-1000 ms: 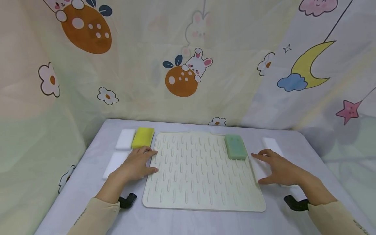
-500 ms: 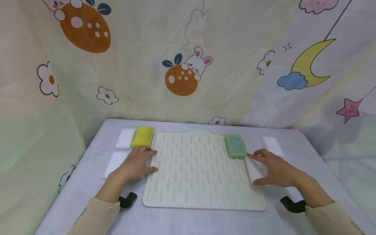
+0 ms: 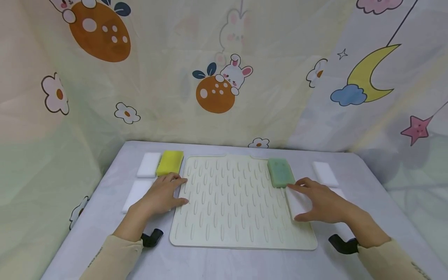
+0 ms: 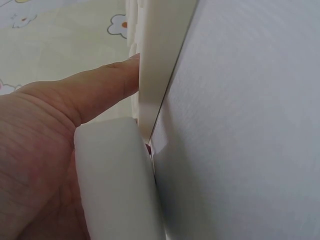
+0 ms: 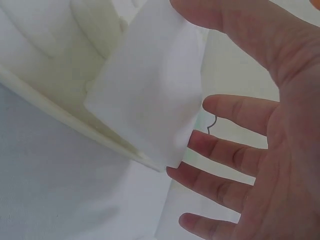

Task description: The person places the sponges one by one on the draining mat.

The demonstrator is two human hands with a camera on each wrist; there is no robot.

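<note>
A cream drying mat (image 3: 227, 229) with raised oval ridges lies flat on the table. My right hand (image 3: 322, 202) pinches a white sponge (image 3: 298, 200) between thumb and fingers. The sponge lies over the mat's right side, just in front of a green sponge (image 3: 281, 173); its edge against thumb and fingertips shows in the right wrist view (image 5: 150, 85). My left hand (image 3: 162, 194) rests at the mat's left edge, thumb (image 4: 105, 87) and index finger on its border. Under that palm stands the end of another white sponge (image 4: 117, 175).
A yellow sponge (image 3: 169, 163) and a white sponge (image 3: 149, 165) lie at the back left, with one more white sponge (image 3: 137, 193) in front. Further white sponges (image 3: 325, 174) lie right of the mat. A printed cloth wall (image 3: 157, 77) rises behind the table.
My right hand has moved left with the white sponge, from beside the mat's right edge onto the mat near the green sponge. The left hand has stayed in place.
</note>
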